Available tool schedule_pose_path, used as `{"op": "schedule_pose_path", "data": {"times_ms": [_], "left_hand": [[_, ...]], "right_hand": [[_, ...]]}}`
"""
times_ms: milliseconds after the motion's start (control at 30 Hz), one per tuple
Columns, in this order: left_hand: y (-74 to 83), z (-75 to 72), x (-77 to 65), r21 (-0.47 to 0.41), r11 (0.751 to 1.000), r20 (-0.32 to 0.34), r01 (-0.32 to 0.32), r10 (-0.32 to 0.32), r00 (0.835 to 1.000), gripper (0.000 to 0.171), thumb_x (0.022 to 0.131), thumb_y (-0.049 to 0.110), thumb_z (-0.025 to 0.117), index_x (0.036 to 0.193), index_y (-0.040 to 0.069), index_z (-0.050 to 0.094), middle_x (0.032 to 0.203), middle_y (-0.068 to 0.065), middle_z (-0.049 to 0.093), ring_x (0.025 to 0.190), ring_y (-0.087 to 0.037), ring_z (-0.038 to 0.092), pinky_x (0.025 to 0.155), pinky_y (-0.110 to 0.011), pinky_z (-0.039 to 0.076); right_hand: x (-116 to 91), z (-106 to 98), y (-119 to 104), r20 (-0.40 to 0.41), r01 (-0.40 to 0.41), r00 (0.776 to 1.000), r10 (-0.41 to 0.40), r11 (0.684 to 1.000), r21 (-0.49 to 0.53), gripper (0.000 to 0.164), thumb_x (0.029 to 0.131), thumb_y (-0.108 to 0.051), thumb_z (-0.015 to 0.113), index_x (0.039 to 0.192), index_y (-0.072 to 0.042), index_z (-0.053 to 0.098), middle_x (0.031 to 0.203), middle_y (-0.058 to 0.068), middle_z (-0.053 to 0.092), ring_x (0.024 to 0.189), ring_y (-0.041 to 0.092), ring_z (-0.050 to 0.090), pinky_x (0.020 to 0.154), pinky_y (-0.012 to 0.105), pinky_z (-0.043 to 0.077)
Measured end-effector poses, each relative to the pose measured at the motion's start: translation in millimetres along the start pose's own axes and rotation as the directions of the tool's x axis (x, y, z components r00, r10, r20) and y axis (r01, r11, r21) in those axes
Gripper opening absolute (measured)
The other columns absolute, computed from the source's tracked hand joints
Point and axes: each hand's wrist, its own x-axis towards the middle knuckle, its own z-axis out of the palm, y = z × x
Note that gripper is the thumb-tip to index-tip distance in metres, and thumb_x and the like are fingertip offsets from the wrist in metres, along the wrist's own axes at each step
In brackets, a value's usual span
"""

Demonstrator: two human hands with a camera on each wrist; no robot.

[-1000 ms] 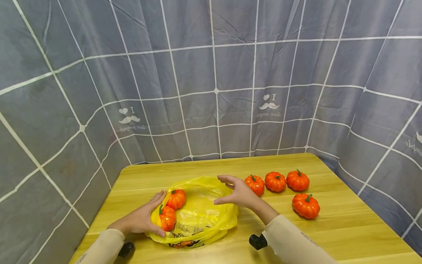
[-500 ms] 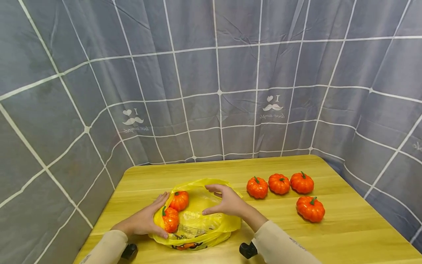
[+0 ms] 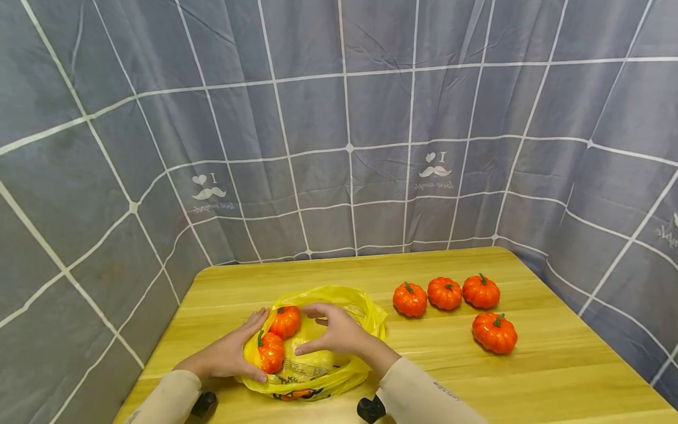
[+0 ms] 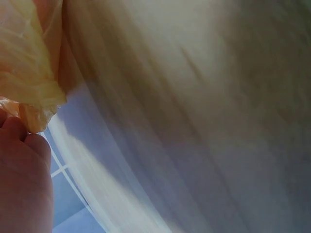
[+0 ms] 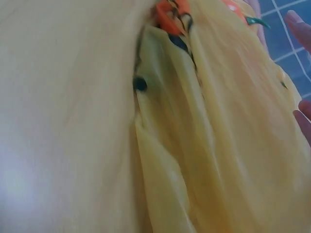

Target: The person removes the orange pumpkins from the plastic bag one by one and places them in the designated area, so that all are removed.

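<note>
A yellow plastic bag (image 3: 352, 371) lies on the table with its mouth spread wide, and two small orange pumpkins are inside at its left. One pumpkin (image 3: 286, 322) sits farther back; the other pumpkin (image 3: 271, 353) is nearer me. My left hand (image 3: 230, 351) holds the bag's left side, thumb at the front rim and fingers toward the back. Over the bag's mouth is my right hand (image 3: 339, 335), thumb and fingers spread apart with nothing between them, just right of the pumpkins. The right wrist view shows the bag's side (image 5: 233, 121) and some fingertips (image 5: 303, 124).
Several more pumpkins stand on the table right of the bag: three in a back row, including a middle pumpkin (image 3: 445, 293), and one pumpkin (image 3: 495, 333) nearer the front. A grey checked curtain (image 3: 318, 147) surrounds the wooden table (image 3: 424, 377).
My right hand has moved left across the bag's mouth, from its right rim toward the two pumpkins inside. The left hand stays at the bag's left side.
</note>
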Motion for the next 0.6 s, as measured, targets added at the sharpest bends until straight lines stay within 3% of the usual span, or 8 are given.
{"op": "schedule_pose_path", "data": {"times_ms": [333,600], "left_hand": [[-1.3,-0.4,0.1,-0.01,0.999,0.004,0.04,-0.04,0.999,0.129,0.07,0.044,0.091,0.162,0.006,0.01,0.166,-0.019,-0.001,0.149,-0.044,-0.001,0.109,-0.075,0.011],[1.9,-0.8,-0.1,-0.012,0.999,0.015,0.046,-0.046,0.999,0.129,0.07,0.043,0.092,0.162,0.006,0.008,0.165,-0.022,-0.003,0.149,-0.047,-0.001,0.109,-0.074,0.011]], "right_hand": [[9.7,27.3,2.1,0.04,0.006,0.999,-0.006,1.0,0.008,0.076,0.076,-0.025,0.092,0.14,-0.003,0.057,0.139,0.002,0.058,0.129,0.023,0.053,0.108,0.037,0.042],[14.7,36.1,-2.4,0.032,-0.02,0.999,0.02,1.0,0.01,0.073,0.076,-0.024,0.091,0.138,-0.002,0.058,0.133,0.001,0.061,0.124,0.018,0.055,0.107,0.036,0.043]]}}
